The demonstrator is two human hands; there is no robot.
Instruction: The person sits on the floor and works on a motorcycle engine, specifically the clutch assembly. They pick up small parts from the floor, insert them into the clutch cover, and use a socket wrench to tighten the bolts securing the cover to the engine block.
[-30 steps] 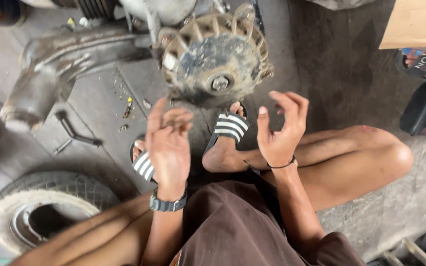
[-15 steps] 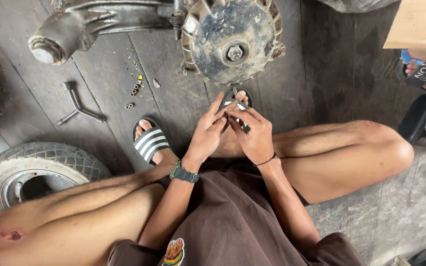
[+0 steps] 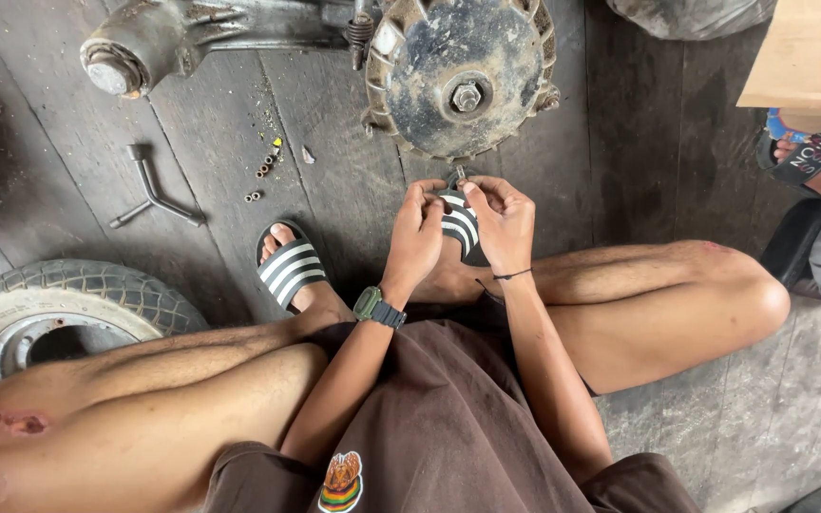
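I sit on a wooden floor with my knees apart. My left hand [image 3: 417, 239] and my right hand [image 3: 501, 220] meet in front of me, above my right striped sandal [image 3: 460, 228]. Their fingertips pinch a small metal part [image 3: 459, 175], too small to identify. Just beyond my hands lies a round finned engine housing [image 3: 463, 71] with a nut [image 3: 466, 96] at its centre. A watch sits on my left wrist and a thin black band on my right wrist.
A metal engine arm [image 3: 159, 38] stretches left from the housing. A bent wrench [image 3: 152, 193] and several small loose nuts [image 3: 263, 171] lie on the floor. A tyre on its rim [image 3: 54, 318] sits at left. Another person's sandalled foot [image 3: 805, 157] and a wooden box [image 3: 805, 57] are at right.
My hands were raised apart with open fingers; they have come together low over my right foot and closed on the small part. The view has tilted downward.
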